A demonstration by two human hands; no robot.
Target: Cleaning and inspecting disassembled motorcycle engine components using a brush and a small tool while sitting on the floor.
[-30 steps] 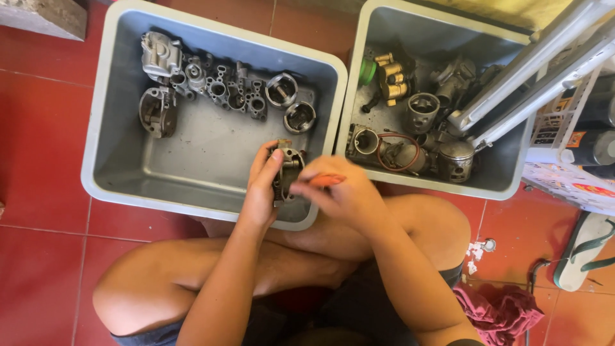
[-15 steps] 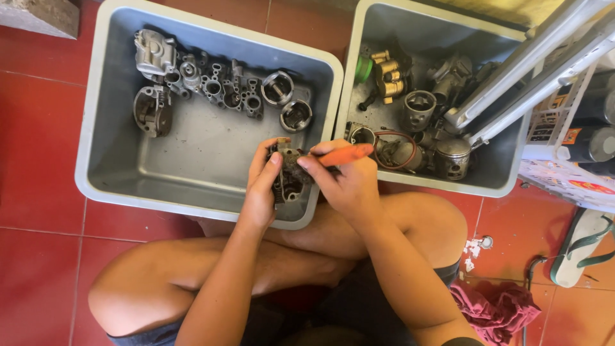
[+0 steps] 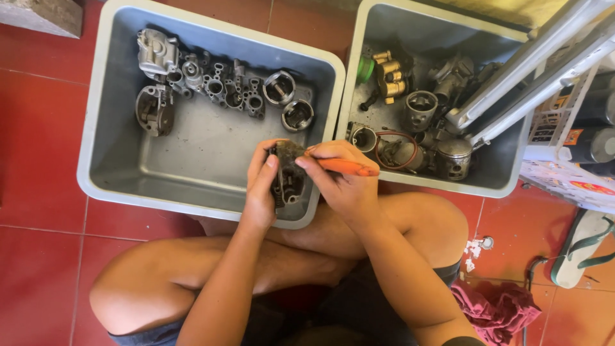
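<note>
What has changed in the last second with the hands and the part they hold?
Little changed. The right hand has turned its orange-handled tool so the handle points more to the right, tip against the dark metal part. The left hand still grips that part over the left grey tub. The tubs' contents stayed put.

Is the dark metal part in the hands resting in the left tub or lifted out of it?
Lifted. The left hand grips the dark part above the left tub's near rim, while the right hand applies an orange-handled tool to it.
</note>
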